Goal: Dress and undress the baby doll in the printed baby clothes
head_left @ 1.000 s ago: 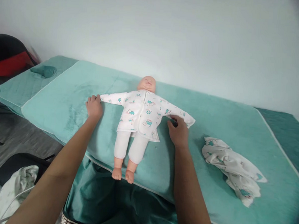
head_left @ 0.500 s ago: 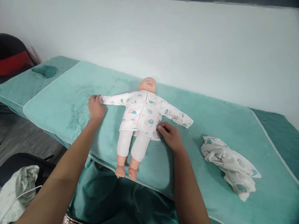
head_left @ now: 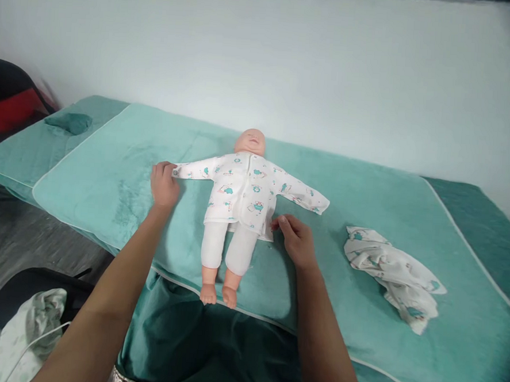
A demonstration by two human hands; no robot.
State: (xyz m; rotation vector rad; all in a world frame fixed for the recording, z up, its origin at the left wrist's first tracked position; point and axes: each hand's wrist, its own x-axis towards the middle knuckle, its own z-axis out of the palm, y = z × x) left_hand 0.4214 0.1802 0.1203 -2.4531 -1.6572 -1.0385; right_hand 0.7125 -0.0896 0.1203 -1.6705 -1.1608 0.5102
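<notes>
A baby doll [head_left: 250, 142] lies face up, dressed in a white baby jacket [head_left: 240, 184] with a teal and red print. Both sleeves are spread out sideways. My left hand [head_left: 164, 184] is closed on the cuff of the left-side sleeve. Beside the lower right edge of the jacket, my right hand [head_left: 294, 238] has thumb and forefinger pinched together at the side hem. White cloth covers the doll's legs [head_left: 213, 244] down to the shins, and its bare feet point toward me.
A crumpled printed white garment [head_left: 392, 271] lies to the right on the teal padded bed [head_left: 318, 287]. The bed has a face hole [head_left: 69, 123] at its left end and a wall behind it. Lower left, a black chair [head_left: 55, 279] holds a pale cloth [head_left: 34, 327] and a white cable.
My right hand has left the right sleeve, moving down and left to the jacket's side hem. That sleeve now lies flatter. My left hand stays at the left cuff.
</notes>
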